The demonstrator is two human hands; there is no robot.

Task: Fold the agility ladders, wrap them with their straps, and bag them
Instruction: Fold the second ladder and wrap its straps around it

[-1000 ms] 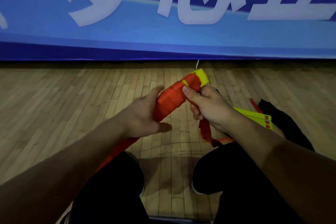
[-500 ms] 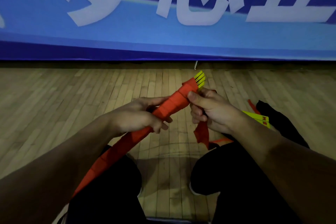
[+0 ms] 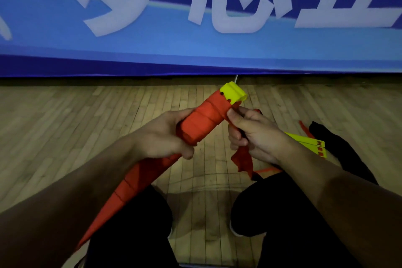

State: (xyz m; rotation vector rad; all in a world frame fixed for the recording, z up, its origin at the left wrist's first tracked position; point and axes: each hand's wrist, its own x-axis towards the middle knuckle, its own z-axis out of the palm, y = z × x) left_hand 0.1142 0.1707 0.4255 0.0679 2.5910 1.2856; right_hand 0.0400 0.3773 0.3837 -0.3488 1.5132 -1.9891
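Overhead, blue banner [image 3: 195, 50]: large white Chinese characters [image 3: 235, 4], cropped, unreadable.

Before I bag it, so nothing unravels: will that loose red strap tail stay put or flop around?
Probably floppy: the red strap tail hangs crumpled below the right hand. The wrapped ladder bundle looks stiff, keeping straight in the left hand.

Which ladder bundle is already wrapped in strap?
The held bundle, gripped by the left hand: orange strap coils around it. The floor bundle, behind the right hand, shows bare yellow rungs.
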